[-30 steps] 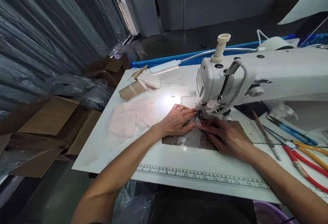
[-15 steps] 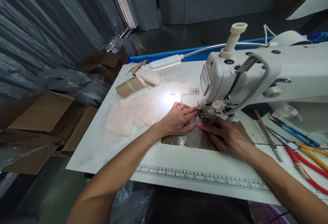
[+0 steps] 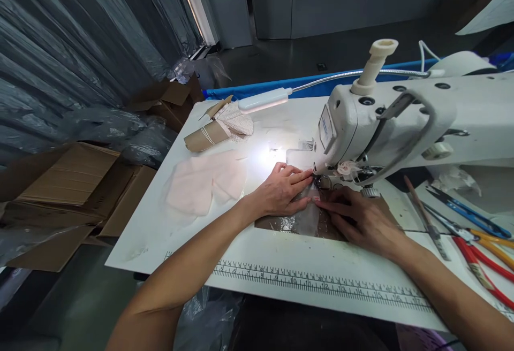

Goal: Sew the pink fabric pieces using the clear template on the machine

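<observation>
1. Workpiece: clear plastic sheet (image 3: pixel 305 217), thin and glossy, lying flat over a brown panel (image 3: pixel 277 222) at the needle of the sewing machine (image 3: pixel 385 121), mid tabletop (image 3: pixel 281 265). Judged light, limp and slippery; best held by pressing flat with the fingertips on both sides of the seam line, not pinched.
2. Left hand (image 3: pixel 281 193): open, palm down, fingers spread flat on the sheet, tips just beside the presser foot.
3. Right hand (image 3: pixel 361 220): open, flat on the sheet, fingertips near the left hand's.
4. Pale pink fabric pieces (image 3: pixel 204 185): soft, matte, left of the hands.
5. Cardboard roll (image 3: pixel 206 137): far left, stiff.
6. Scissors and pliers (image 3: pixel 474 233): right, metal, coloured handles.
7. Printed ruler (image 3: pixel 321 287): along near edge.
</observation>
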Available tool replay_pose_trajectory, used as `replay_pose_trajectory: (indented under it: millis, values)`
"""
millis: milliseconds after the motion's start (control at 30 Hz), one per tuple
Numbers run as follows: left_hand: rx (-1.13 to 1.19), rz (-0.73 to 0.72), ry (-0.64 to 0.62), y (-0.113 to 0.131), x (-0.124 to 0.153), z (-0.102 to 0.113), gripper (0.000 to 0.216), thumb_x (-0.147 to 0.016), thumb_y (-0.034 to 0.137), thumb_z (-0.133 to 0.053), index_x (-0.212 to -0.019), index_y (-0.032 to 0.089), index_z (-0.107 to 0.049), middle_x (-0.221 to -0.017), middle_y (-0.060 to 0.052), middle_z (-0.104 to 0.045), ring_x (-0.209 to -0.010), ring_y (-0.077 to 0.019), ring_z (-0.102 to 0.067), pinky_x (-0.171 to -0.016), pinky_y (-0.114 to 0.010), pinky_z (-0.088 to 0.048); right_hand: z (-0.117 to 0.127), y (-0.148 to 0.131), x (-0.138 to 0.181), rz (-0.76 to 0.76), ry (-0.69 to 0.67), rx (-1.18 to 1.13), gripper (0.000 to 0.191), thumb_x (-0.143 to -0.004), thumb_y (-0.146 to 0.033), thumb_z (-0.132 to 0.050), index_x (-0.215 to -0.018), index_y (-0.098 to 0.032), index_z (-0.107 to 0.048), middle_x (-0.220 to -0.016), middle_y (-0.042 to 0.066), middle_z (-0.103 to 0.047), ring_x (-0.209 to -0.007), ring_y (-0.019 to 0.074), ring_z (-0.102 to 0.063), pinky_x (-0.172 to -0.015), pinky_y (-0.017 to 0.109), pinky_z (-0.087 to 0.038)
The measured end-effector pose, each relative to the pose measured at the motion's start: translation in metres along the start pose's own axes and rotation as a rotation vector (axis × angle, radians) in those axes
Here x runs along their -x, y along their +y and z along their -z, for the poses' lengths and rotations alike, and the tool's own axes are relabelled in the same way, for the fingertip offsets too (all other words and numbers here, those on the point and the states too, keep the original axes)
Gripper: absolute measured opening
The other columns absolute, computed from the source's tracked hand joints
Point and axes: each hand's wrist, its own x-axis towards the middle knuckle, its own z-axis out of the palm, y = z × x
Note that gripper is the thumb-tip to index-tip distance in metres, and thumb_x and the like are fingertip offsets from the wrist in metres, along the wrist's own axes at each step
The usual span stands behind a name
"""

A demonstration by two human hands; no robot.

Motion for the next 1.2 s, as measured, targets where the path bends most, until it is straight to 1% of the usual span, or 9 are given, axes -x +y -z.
replay_pose_trajectory:
  millis: [133,267,467,567,667,733,867,1100,1200]
  values:
    - [-0.009,-0.005,0.016,0.0,0.0,-0.001,0.045,-0.095,0.04,-0.04,-0.126,0.011,-0.056,-0.135,-0.014,-0.055,-0.114,-0.0288,-0.05,-0.093,-0.049,-0.036,-0.001,0.002,0.002,-0.008,-0.027,-0.005,0.037,-0.093,-0.021,-0.044,-0.125,-0.026,-0.063,-0.103,0.009,-0.063,-0.085,0.0196,-0.065,-0.071,0.032,-0.056]
    - [-0.011,0.004,0.018,0.001,0.0,-0.002,0.043,-0.096,0.04,-0.039,-0.126,0.014,-0.056,-0.134,-0.012,-0.056,-0.117,-0.0281,-0.05,-0.096,-0.048,-0.034,-0.003,0.003,0.004,-0.019,-0.019,0.007,0.036,-0.093,-0.024,-0.045,-0.124,-0.028,-0.063,-0.102,0.009,-0.063,-0.083,0.0203,-0.065,-0.071,0.034,-0.056]
    - [-0.041,0.006,0.0,0.002,0.001,-0.001,0.042,-0.096,0.039,-0.04,-0.126,0.015,-0.056,-0.135,-0.013,-0.054,-0.114,-0.0278,-0.049,-0.095,-0.047,-0.035,-0.005,0.004,0.005,-0.032,-0.014,-0.02,0.037,-0.094,-0.025,-0.045,-0.127,-0.029,-0.061,-0.103,0.009,-0.062,-0.089,0.0212,-0.064,-0.076,0.036,-0.056]
    - [-0.06,0.009,0.049,0.003,0.001,-0.001,0.044,-0.094,0.042,-0.043,-0.123,0.012,-0.056,-0.132,-0.016,-0.054,-0.111,-0.0283,-0.05,-0.093,-0.047,-0.037,-0.006,0.005,0.006,-0.028,-0.017,-0.014,0.036,-0.094,-0.026,-0.046,-0.126,-0.028,-0.061,-0.105,0.01,-0.061,-0.093,0.0223,-0.063,-0.08,0.04,-0.056]
    - [-0.049,-0.038,0.109,0.005,0.001,-0.004,0.035,-0.094,0.038,-0.045,-0.112,0.013,-0.061,-0.119,-0.014,-0.061,-0.101,-0.0239,-0.055,-0.089,-0.043,-0.041,-0.005,0.004,0.006,-0.02,-0.009,0.011,0.035,-0.093,-0.027,-0.046,-0.125,-0.027,-0.061,-0.107,0.01,-0.06,-0.094,0.0232,-0.062,-0.08,0.04,-0.056]
    - [-0.025,-0.112,0.108,0.007,0.001,-0.006,0.026,-0.096,0.031,-0.044,-0.101,0.016,-0.064,-0.11,-0.01,-0.065,-0.092,-0.0188,-0.058,-0.084,-0.037,-0.044,-0.005,0.003,0.006,-0.015,0.002,0.024,0.035,-0.094,-0.027,-0.046,-0.124,-0.027,-0.062,-0.105,0.011,-0.06,-0.092,0.0226,-0.062,-0.079,0.04,-0.056]
    - [-0.006,-0.175,0.094,0.009,0.001,-0.007,0.025,-0.096,0.024,-0.043,-0.088,0.02,-0.066,-0.102,-0.004,-0.069,-0.082,-0.0148,-0.059,-0.077,-0.033,-0.045,-0.004,0.001,0.004,-0.001,0.01,0.014,0.033,-0.093,-0.025,-0.046,-0.121,-0.026,-0.064,-0.103,0.01,-0.059,-0.091,0.022,-0.061,-0.079,0.039,-0.055]
    - [0.003,-0.208,0.045,0.009,0.006,0.004,0.027,-0.091,0.035,-0.049,-0.099,0.019,-0.069,-0.113,-0.007,-0.066,-0.08,-0.0177,-0.058,-0.077,-0.036,-0.044,-0.007,0.001,0.005,-0.005,0.042,0.005,0.035,-0.094,-0.024,-0.045,-0.124,-0.022,-0.062,-0.104,0.012,-0.058,-0.091,0.0231,-0.059,-0.078,0.041,-0.054]
    - [0.004,-0.185,0.015,0.009,0.007,0.006,0.03,-0.089,0.037,-0.05,-0.105,0.019,-0.068,-0.117,-0.009,-0.064,-0.083,-0.0189,-0.057,-0.079,-0.037,-0.044,-0.007,0.001,0.005,-0.004,0.058,-0.008,0.034,-0.093,-0.023,-0.046,-0.123,-0.021,-0.063,-0.105,0.013,-0.056,-0.092,0.0234,-0.058,-0.079,0.041,-0.054]
